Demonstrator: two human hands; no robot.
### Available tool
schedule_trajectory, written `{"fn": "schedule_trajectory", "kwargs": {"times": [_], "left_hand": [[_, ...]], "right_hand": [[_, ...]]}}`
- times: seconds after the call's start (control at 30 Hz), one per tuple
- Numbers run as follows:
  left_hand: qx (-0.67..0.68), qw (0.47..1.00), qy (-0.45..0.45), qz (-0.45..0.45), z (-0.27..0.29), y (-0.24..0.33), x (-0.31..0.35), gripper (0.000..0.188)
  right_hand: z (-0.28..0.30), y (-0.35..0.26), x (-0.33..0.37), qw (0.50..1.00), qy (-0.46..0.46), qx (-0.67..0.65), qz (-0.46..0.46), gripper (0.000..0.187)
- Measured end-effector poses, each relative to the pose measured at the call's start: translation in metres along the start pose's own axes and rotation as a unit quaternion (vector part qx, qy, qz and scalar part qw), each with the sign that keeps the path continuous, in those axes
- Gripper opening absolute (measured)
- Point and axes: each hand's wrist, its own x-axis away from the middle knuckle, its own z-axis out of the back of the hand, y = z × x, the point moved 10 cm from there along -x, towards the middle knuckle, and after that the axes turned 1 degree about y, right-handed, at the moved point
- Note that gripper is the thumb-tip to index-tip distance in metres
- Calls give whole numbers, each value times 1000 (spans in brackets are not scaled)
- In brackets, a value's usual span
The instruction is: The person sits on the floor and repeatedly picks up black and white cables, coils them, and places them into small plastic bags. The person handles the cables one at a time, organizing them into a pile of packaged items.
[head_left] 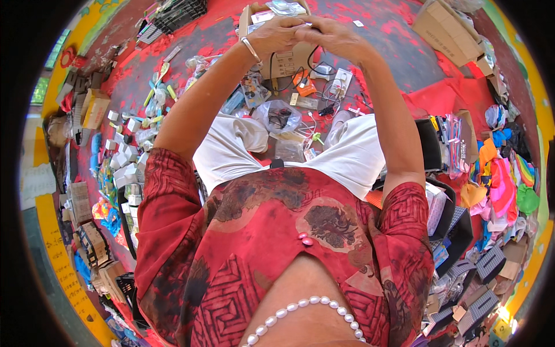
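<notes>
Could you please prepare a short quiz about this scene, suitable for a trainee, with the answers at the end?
1. On which wrist is the bracelet?
2. True or false: the left hand and the right hand are close together.
3. Which thing shows just below the hands in the picture: (a) a kettle, (b) a cardboard box, (c) a wooden chair?

Key: 1. The left. 2. True. 3. (b).

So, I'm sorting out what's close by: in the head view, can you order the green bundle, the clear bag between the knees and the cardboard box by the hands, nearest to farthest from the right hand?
From the right hand:
1. Cardboard box, right by the hands.
2. Clear bag, between the knees.
3. Green bundle, far right.
</notes>
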Motion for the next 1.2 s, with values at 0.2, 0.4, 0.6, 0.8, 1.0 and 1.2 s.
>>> {"fn": "schedule_trajectory", "kwargs": {"times": [0.2, 0.4, 0.6, 0.8, 1.0, 1.2], "left_hand": [[-82, 994, -3, 72, 35, 1, 31, 22], [103, 990, 12, 99, 61, -28, 78, 27], [255, 964, 19, 73, 52, -35, 100, 24], [42, 992, -25, 120, 43, -49, 111, 26], [33, 987, 19, 156, 56, -55, 128, 27], [238, 963, 36, 125, 72, -50, 143, 29]], "right_hand": [[45, 4, 12, 985, 72, -19, -158, 29], [100, 15, 25, 971, 122, -7, -206, 23], [139, 20, 25, 959, 191, -12, -209, 21], [161, 36, 22, 948, 229, -37, -218, 18], [192, 41, 28, 957, 231, -30, -172, 19], [206, 70, 45, 914, 254, 176, -263, 30]]}}
